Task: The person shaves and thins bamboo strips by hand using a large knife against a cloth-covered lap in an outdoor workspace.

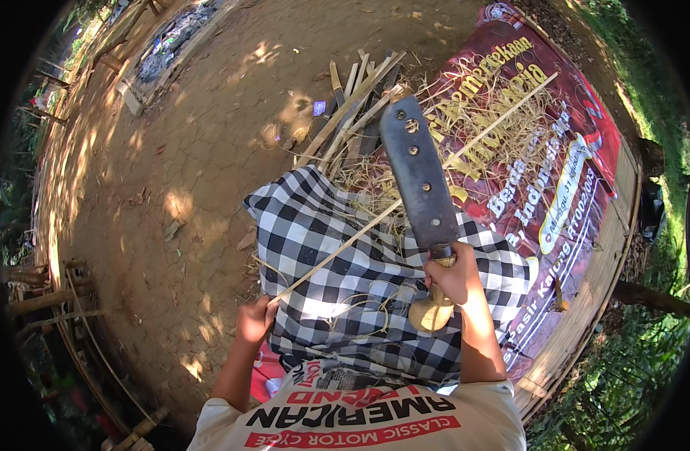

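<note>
My right hand [456,275] is closed around the pale wooden handle of a machete [418,169]. Its broad dark blade, pierced by several round holes, points up and away from me. In my closed left hand [255,321] is the near end of a long thin bamboo strip [337,252]. The strip slants up to the right, passes behind the blade, and comes out beyond it over the printed banner. A black-and-white checked cloth [307,259] covers my lap beneath both hands, with thin shavings on it.
Curly shavings [502,113] lie scattered over a red printed banner [585,98] at the right. Split bamboo pieces [348,113] are piled ahead on the dirt ground [164,150]. A bamboo edge [585,316] borders the banner. An ash pit [176,41] is at the far left.
</note>
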Motion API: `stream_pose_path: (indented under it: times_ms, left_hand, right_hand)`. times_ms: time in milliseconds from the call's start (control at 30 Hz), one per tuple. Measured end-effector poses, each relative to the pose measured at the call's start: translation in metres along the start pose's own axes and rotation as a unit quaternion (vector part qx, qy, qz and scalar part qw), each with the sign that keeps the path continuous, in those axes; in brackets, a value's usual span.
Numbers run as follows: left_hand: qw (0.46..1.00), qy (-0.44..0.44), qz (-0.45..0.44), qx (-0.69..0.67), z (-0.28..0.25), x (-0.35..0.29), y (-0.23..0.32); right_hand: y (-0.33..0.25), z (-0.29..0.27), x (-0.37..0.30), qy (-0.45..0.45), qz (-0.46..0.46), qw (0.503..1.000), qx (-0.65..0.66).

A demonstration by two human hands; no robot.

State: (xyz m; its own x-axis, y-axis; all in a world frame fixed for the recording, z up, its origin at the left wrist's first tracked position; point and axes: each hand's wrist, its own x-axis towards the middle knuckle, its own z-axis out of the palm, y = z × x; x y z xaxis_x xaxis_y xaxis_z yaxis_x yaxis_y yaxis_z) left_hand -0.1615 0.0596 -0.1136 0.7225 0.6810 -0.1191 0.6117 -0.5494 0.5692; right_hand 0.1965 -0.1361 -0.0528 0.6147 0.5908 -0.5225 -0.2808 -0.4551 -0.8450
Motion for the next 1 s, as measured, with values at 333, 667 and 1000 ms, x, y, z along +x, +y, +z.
stream_pose_path:
  times_ms: [333,667,1000]
  left_hand:
    - [1.0,-0.02,0.003,-0.001,0.0,-0.001,-0.01]
    - [1.0,0.025,0.008,-0.006,0.007,-0.004,-0.01]
    - [0.995,0.063,0.011,0.071,0.006,-0.008,0.0]
  right_hand:
    - [0.017,0.007,-0.032,0.013,0.0,1.0,-0.003]
    - [0.036,0.022,-0.044,-0.076,-0.026,0.993,-0.089]
    - [0.032,0.01,-0.019,0.026,-0.061,0.997,-0.031]
